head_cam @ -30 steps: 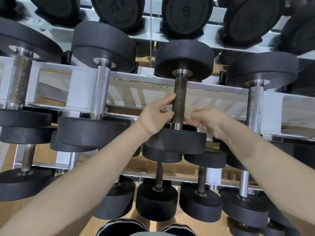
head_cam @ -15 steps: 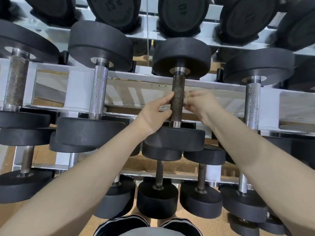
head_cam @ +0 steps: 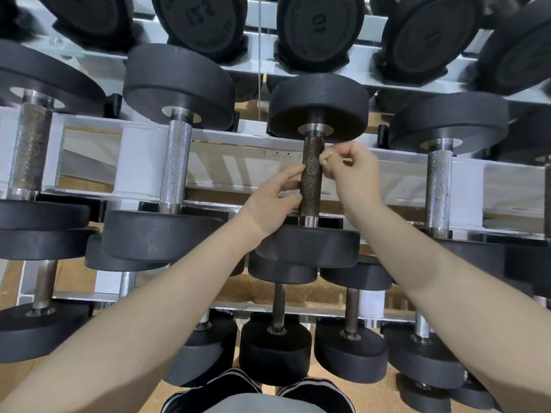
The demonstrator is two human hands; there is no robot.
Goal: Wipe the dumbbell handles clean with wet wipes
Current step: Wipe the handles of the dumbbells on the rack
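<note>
while left hand [head_cam: 275, 204] touches one handle [head_cam: 311, 177] | right hand [head_cam: 353, 171] pinches one wipe [head_cam: 325, 158]

My left hand [head_cam: 272, 201] and right hand [head_cam: 354, 171] are bare: no gloves, rings, watch or bands show. Both forearms [head_cam: 155, 296] are bare too, with no sleeve in view up to the frame edge. At the bottom edge, between the arms, I wear a grey garment [head_cam: 262, 405]; its type cannot be told. Beyond it are two dark shoes [head_cam: 226, 383], each with a pale stripe along its rim. Only the toes of the shoes show. No markings or text are legible on what I wear.
</note>
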